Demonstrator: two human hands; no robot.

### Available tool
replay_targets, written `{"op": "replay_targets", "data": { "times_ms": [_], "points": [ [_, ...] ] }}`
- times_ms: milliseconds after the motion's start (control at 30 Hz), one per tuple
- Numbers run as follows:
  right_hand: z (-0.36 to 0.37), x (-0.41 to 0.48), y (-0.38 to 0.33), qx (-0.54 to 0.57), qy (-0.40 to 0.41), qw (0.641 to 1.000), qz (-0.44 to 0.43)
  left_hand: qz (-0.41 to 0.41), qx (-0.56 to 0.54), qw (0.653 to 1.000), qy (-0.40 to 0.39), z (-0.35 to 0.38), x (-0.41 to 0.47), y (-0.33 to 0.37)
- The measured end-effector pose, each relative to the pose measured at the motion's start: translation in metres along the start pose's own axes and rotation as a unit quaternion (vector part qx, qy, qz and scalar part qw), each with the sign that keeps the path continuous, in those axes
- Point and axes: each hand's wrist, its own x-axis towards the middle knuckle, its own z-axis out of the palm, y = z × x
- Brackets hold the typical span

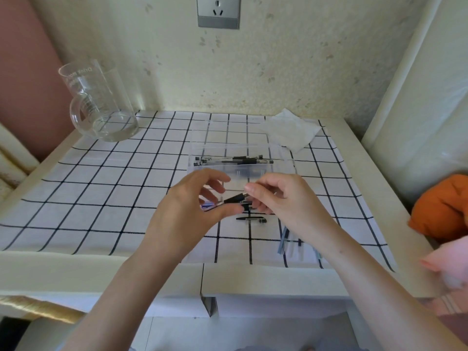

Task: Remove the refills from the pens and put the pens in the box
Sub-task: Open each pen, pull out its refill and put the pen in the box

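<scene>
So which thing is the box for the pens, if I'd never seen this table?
Find the checked tablecloth and look at its middle. Well right of the glass jug in the far left corner, and right beside the white tissue, sits the box. It alone is a low, clear rectangle with black-tipped pens lying inside.

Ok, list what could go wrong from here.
1. The pen is held in mid-air between the left hand and right hand; a small part might drop as it separates.
2. The refills lie near the cloth's front edge beside the right forearm; a sweep could knock them off.
</scene>
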Motion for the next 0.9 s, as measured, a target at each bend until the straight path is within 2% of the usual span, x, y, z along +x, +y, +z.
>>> {"op": "replay_targets", "data": {
  "times_ms": [133, 367, 567, 700, 800, 900],
  "points": [
    [-0.0005, 0.0003, -0.0003, 0.020, 0.010, 1.000, 0.002, -0.031, 0.042, 0.997, -0.050, 0.0015, -0.0010, -0.0016],
    [0.0007, 0.0000, -0.0006, 0.025, 0.009, 1.000, 0.012, -0.026, 0.003, 1.000, -0.007, 0.0012, 0.0014, -0.0024],
    [-0.0002, 0.0002, -0.0007, 0.012, 0.010, 1.000, 0.017, -0.042, -0.014, 0.997, -0.064, 0.0033, 0.0001, -0.0032],
    [-0.0014, 0.0001, -0.0003, -0.017, -0.006, 1.000, 0.020, -0.044, -0.032, 0.998, -0.027, 0.0011, 0.0014, -0.0039],
    [-0.0029, 0.0017, 0.0017, 0.002, -0.020, 0.999, 0.036, -0.035, -0.040, 0.999, -0.007, 0.0014, 0.0008, -0.0038],
    [-0.0044, 0.0032, 0.0030, 0.013, 0.006, 0.999, 0.047, -0.030, -0.021, 0.999, -0.002, 0.0024, 0.0013, -0.0035]
  ]
}}
